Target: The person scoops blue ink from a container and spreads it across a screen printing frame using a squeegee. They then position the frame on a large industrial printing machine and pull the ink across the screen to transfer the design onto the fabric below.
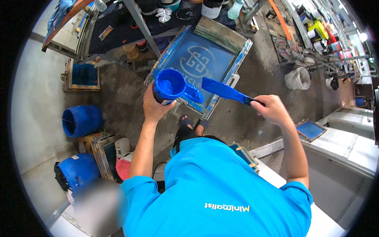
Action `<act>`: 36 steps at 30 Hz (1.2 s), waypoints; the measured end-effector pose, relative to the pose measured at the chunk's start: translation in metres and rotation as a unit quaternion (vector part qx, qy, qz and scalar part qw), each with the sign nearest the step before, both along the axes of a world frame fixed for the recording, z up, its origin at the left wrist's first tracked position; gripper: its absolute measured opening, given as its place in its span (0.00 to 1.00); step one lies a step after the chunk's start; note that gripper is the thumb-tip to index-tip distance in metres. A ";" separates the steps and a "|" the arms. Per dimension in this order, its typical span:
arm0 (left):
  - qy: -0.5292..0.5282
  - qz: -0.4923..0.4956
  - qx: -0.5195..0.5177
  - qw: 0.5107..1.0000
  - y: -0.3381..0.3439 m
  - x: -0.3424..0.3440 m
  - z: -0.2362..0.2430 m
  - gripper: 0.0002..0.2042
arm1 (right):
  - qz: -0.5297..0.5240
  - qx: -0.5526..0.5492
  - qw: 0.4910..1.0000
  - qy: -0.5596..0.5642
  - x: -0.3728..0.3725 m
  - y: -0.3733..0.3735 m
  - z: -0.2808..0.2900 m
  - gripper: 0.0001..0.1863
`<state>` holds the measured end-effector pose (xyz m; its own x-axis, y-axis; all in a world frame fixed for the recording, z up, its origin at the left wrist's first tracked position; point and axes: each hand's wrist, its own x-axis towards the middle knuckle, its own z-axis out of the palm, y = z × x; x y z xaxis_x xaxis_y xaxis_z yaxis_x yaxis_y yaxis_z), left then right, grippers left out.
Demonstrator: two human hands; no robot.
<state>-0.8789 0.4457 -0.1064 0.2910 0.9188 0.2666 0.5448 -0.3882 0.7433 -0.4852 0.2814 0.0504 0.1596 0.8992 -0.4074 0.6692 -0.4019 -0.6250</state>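
My left hand (154, 107) is wrapped round a blue mug (170, 83), its thick handle pointing right and blue colour coating the inside. My right hand (273, 110) grips a spatula (225, 89) by its dark handle. The spatula's blade is covered in blue and points left toward the mug, apart from it. Beyond both hands, a screen printing frame (227, 85) leans at a slant, with a blue mesh (197, 49) bearing a pale round emblem and lettering. The mug and spatula hide part of its lower edge.
Two blue barrels (83, 120) (81, 170) lie at the left, near several stacked frames (103, 154). A dark table (118, 37) with tubs stands at the far left. A white bucket (298, 78) sits on the floor at the right, by a small blue screen (310, 130).
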 end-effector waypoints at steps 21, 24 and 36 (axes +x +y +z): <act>-0.184 -0.169 0.047 0.967 -0.046 0.198 0.014 0.53 | 0.446 0.019 0.720 -0.531 -0.076 0.111 0.136 0.07; -0.236 -0.176 0.044 0.955 -0.078 0.246 0.015 0.52 | 0.485 0.004 0.698 -0.527 -0.046 0.084 0.122 0.04; -0.279 -0.196 -0.011 0.940 -0.179 0.466 0.015 0.54 | 0.252 0.339 0.880 -0.216 0.184 -0.079 0.184 0.22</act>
